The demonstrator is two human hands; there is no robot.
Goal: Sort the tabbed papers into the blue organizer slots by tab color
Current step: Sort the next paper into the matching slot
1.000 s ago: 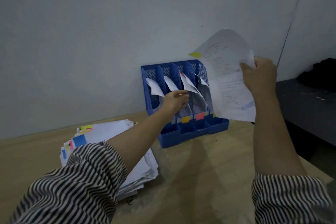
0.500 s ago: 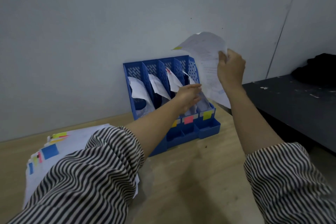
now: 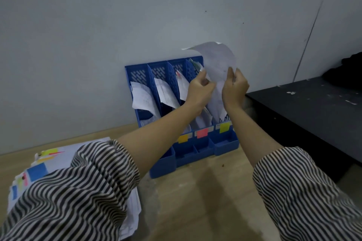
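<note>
Both hands, the left hand [image 3: 198,89] and right hand [image 3: 234,89], pinch a white paper [image 3: 217,64] over the rightmost slot of the blue organizer [image 3: 225,144], mid-frame; papers [image 3: 144,99] fill its other slots.

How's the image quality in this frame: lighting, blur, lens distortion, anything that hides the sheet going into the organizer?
Head view: dim, flat, bluish light; soft arm shadows on the table. Wide-angle bend shows in the wall seam at right. The sheet is motion-smeared, its print and tab colour unreadable. The left hand and right hand cover the organizer's rightmost slot. No glare.
</note>
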